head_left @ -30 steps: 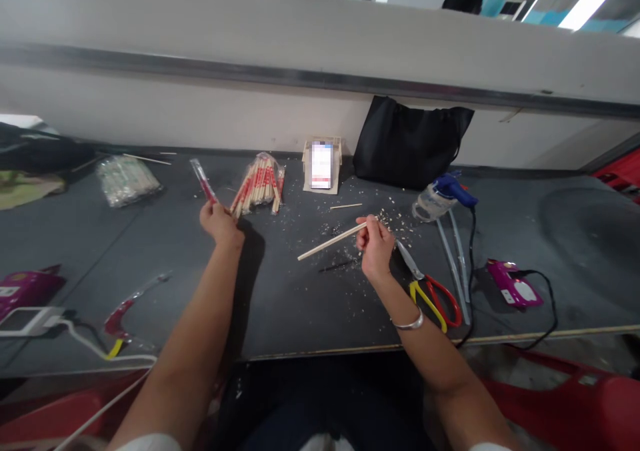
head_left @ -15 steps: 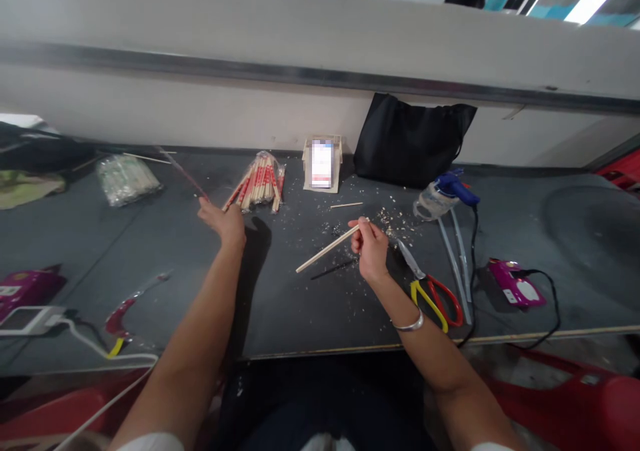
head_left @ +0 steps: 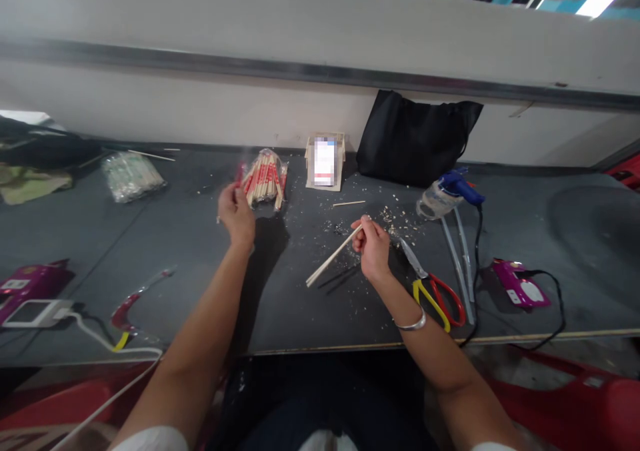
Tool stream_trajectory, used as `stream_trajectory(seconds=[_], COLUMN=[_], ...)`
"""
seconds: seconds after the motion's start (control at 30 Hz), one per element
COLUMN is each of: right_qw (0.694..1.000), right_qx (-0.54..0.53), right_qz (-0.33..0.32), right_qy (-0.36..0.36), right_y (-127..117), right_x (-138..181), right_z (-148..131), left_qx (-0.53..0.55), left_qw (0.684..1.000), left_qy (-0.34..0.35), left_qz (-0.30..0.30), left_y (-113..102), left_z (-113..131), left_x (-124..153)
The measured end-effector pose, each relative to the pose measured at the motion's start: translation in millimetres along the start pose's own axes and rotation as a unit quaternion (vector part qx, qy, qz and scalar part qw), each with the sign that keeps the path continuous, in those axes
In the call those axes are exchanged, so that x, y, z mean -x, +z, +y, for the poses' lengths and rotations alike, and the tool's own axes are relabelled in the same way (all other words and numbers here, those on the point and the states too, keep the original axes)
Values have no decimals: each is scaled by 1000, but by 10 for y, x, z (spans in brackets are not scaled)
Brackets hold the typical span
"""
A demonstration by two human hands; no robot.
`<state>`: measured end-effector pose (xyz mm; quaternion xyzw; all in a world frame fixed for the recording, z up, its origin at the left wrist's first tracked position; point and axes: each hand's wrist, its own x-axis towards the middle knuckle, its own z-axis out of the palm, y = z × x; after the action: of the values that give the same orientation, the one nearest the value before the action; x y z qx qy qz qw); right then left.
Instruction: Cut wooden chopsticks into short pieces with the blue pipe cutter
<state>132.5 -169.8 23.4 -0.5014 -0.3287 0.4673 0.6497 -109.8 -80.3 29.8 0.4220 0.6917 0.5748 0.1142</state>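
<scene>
My right hand [head_left: 371, 243] is closed in a pinch on a bare wooden chopstick pair [head_left: 333, 257] that slants down to the left, its low end just above the dark table [head_left: 300, 304]. My left hand [head_left: 236, 212] is raised beside a bundle of red-and-white wrapped chopsticks [head_left: 264, 179]. Its fingers are closed on a thin red wrapper [head_left: 241, 171], which is smeared by motion. A loose stick [head_left: 349, 203] and wood crumbs [head_left: 395, 217] lie beyond my right hand.
Scissors with yellow and red handles [head_left: 433, 289] lie right of my right hand, near a blue glue gun [head_left: 453, 191] and its cord. A black bag [head_left: 415, 137], a small wooden stand [head_left: 325, 161], a clear packet [head_left: 131, 176], magenta devices [head_left: 520, 284] [head_left: 27, 281] and a discarded wrapper [head_left: 137, 297] are also there.
My left hand has swung right with the red wrapper, up to the wrapped bundle. In my right hand the chopsticks have tipped steeper, their free end lower and nearer.
</scene>
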Motion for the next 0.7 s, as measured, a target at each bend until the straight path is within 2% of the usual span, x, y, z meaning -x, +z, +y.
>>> stream_trajectory(seconds=[0.13,0.2,0.3,0.37,0.47,0.53,0.7], right_qw=[1000,1000,999,999,1000,999,999], right_qx=[13,22,23,16,17,30,28], right_qz=[-1,4,18,22,10,-5,-6], right_qy=[23,11,-24,-25,2,17,30], right_y=[4,10,17,19,15,12,9], right_x=[-3,2,15,21,17,4,-41], right_z=[12,23,45,62,89,105,134], left_qx=[3,-8,9,13,-64,-141,-267], left_qw=[982,965,955,961,977,974,942], left_qy=[74,134,180,159,89,65,66], left_qz=[-175,-225,-236,-227,-186,-163,-194], left_y=[-27,-78,-119,-81,66,180,404], left_z=[261,387,474,451,365,323,304], left_x=[299,478,619,566,301,91,-227])
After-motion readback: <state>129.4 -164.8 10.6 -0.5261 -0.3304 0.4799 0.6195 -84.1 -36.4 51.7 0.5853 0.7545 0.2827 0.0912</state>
